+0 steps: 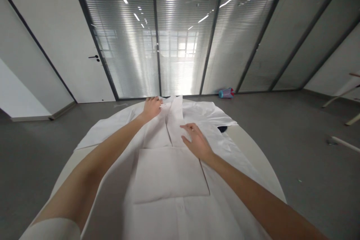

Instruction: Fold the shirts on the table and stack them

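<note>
A white shirt [219,172] lies spread on a round white table [261,165], its short sleeves out to either side. At its far end my left hand [152,108] has its fingers bent over the white fabric near the collar. Nearer and to the right is my right hand [197,140], thumb and forefinger apart, with nothing held between them. It is over the shirt by a pale strip of cloth [177,120]; whether it touches is unclear. A flat, rectangular white piece [171,174] lies along the shirt's middle, below both hands.
A small dark object [222,129] shows at the table's right edge, partly under the sleeve. On the grey floor beyond lies a blue and red cylindrical item [226,93]. Glass partitions with blinds stand behind, a white door [84,71] at left, furniture legs [345,144] at right.
</note>
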`<state>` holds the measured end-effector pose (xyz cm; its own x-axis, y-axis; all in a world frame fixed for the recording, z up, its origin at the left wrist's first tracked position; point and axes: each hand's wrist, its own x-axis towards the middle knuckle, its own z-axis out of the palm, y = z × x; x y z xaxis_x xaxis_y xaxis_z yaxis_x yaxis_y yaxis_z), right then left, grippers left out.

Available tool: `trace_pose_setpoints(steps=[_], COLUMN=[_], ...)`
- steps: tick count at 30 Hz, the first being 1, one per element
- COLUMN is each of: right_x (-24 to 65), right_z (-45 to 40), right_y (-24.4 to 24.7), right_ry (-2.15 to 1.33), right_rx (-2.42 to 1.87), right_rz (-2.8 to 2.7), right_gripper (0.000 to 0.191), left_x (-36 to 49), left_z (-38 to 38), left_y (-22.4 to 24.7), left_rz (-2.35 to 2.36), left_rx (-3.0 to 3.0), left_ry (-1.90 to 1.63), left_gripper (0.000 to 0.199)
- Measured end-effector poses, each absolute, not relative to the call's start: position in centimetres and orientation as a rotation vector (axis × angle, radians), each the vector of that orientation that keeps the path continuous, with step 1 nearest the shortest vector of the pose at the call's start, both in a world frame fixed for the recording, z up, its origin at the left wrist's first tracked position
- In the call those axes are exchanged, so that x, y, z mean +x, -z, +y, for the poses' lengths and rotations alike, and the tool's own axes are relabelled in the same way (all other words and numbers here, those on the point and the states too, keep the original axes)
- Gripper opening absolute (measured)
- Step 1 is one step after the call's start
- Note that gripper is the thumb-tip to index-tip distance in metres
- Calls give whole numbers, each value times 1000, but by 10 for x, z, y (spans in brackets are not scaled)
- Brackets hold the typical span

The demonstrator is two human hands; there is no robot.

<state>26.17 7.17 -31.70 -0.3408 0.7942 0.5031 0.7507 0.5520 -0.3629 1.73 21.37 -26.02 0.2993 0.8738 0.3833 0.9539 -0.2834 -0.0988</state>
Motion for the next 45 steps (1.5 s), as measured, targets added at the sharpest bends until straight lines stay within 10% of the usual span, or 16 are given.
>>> trace_pose_setpoints(steps=[6,25,45], right_x=[263,231,212], right_z=[127,112,84], right_y=[265,294,311], right_ry=[336,524,629], right_rx=[-1370,-1593,-1586], right_rz=[-2101,-2337,-2337], right_gripper=[81,24,21], left_x=[13,3,20], left_z=[152,92,66], left_y=[262,300,316], left_rz=[-1447,-1775,-1671], left_rx=[-2282,-2283,-2217], left_ry=[346,552,502], left_gripper=[26,34,42])
